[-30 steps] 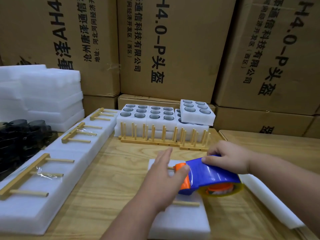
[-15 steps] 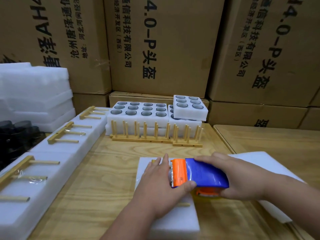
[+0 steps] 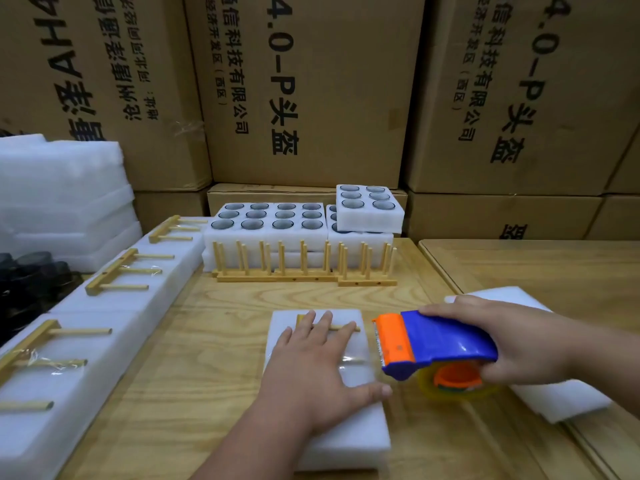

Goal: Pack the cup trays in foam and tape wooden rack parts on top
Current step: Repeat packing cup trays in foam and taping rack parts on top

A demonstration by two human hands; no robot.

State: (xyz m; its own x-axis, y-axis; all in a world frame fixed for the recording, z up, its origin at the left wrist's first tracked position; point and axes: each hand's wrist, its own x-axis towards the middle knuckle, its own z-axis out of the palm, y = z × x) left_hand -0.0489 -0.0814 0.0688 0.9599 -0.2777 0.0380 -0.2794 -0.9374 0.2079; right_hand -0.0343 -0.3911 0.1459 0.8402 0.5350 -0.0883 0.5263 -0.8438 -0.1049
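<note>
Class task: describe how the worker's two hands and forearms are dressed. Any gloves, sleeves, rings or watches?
Both are bare. The left hand and right hand wear no gloves and no rings that show; neither forearm shows a sleeve, and no watch or band shows at the wrists.

The left hand (image 3: 313, 368) lies flat over the pale wooden comb-shaped rack part (image 3: 343, 329), hiding its spine and most of its pegs on the white foam block (image 3: 349, 441). The roll of clear tape (image 3: 450, 386) sits mostly hidden under the blue and orange tape dispenser (image 3: 436, 344). The dark objects (image 3: 31, 282) at the left edge are cut off and blurred. The lower tier of white foam cup trays (image 3: 298, 261) is screened by the upright wooden peg racks (image 3: 304, 268).
</note>
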